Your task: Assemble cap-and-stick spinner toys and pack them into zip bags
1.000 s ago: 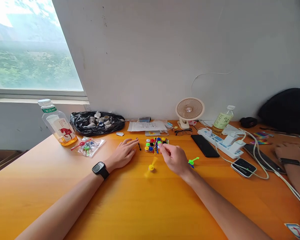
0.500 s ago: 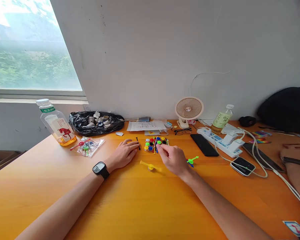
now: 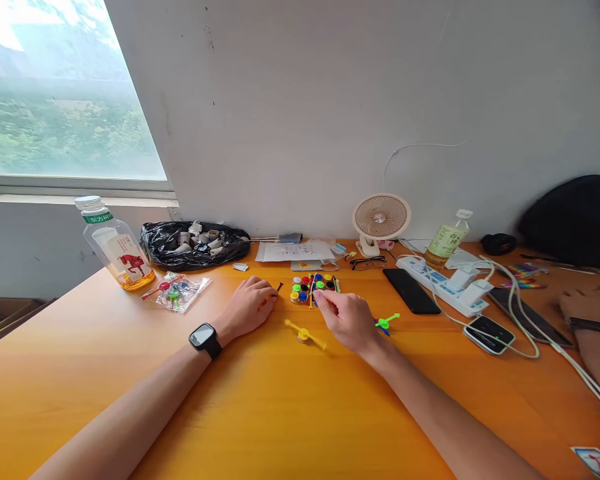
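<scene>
My left hand (image 3: 250,305), with a black watch on its wrist, rests on the table with fingers curled in. A short end of a thin black pointer (image 3: 280,287) sticks out at its fingertips. My right hand (image 3: 349,321) is closed, thumb against index finger, beside a cluster of coloured discs (image 3: 300,288); anything in its pinch is hidden. Slim coloured sticks (image 3: 311,292) lie among the discs. Between my hands a yellow spinner (image 3: 304,334) with a long pointer stands on the table. A green arrow spinner (image 3: 387,323) lies past my right wrist, over something blue.
At left are a large bottle (image 3: 120,250), a clear packet of coloured parts (image 3: 176,292) and a black bag (image 3: 195,245). A fan (image 3: 381,218), phone (image 3: 411,291), power strip (image 3: 443,287) and cables stand right. Another person's hand (image 3: 587,310) is at the right edge.
My left fingers have drawn in from lying flatter, and less of the black pointer shows. The yellow pointer has turned and looks less blurred. My right hand stays nearly the same.
</scene>
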Demonstrator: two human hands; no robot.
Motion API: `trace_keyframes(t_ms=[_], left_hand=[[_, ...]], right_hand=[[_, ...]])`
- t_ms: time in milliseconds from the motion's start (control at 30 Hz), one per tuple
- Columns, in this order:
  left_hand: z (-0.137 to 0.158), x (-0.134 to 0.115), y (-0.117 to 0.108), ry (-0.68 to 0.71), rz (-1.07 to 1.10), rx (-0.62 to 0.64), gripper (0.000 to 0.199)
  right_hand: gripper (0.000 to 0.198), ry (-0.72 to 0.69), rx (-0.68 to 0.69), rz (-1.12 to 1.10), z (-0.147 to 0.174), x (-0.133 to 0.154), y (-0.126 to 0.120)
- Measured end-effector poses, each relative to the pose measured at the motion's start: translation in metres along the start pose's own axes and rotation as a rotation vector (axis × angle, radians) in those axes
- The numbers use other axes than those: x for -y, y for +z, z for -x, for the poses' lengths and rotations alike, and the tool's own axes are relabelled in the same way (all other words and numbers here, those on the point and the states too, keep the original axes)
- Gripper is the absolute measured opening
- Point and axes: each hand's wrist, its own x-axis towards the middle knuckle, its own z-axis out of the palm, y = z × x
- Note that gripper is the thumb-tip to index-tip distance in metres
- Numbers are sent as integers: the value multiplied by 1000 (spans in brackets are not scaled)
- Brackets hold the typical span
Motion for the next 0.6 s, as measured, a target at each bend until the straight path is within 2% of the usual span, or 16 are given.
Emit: trace_keyframes(t_ms=[367, 500, 600], left_hand=[[3, 7, 5, -126, 67, -60, 13], [3, 7, 5, -136, 153, -137, 13], [2, 5, 4, -198, 292, -238, 12]], right_hand=[[54, -17, 16, 5, 0, 0, 1], [54, -29, 5, -2, 1, 0, 0], [55, -30, -5, -10, 1, 1, 0]])
